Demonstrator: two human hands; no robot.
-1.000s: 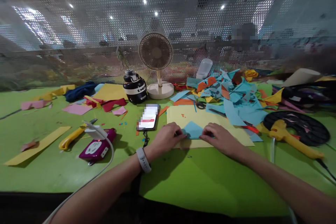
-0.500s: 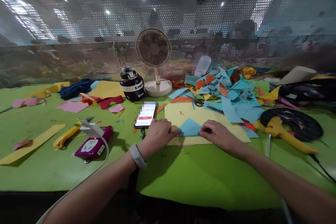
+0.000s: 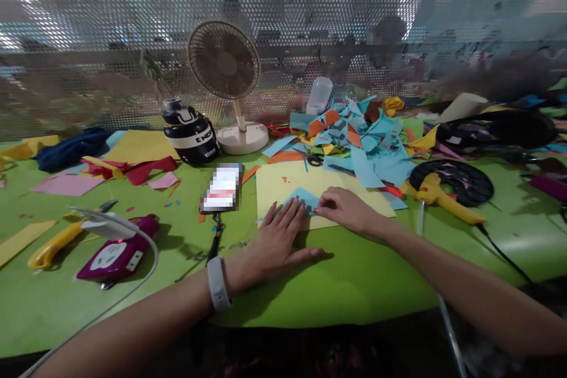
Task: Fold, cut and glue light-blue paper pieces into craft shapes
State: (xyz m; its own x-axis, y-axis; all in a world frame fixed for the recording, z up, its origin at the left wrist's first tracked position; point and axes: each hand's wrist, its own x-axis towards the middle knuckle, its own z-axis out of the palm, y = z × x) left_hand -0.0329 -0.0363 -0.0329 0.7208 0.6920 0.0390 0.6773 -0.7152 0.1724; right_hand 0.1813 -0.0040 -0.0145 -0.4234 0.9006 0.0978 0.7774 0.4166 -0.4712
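A small piece of blue paper (image 3: 307, 195) lies on a pale yellow sheet (image 3: 367, 212) on the green table. My left hand (image 3: 281, 236) rests flat with its fingers spread, the fingertips over the left part of the blue paper and the thumb pointing right. A pale band circles that wrist. At the right end of the blue paper, my right hand (image 3: 343, 209) has its fingers curled and thumb against them, touching the paper's edge. Whatever lies between those fingers is too small to make out.
A phone (image 3: 221, 187), bottle (image 3: 190, 136) and fan (image 3: 241, 137) stand beyond my left hand. Blue scraps (image 3: 376, 142) heap at the back. A yellow glue gun (image 3: 452, 204) lies right; a purple power strip (image 3: 119, 251) and yellow cutter (image 3: 57, 245) lie left.
My left hand has opened from a pinch at the blue paper's left corner and now lies flat over it. My right hand stays at the right corner. The camera view has shifted.
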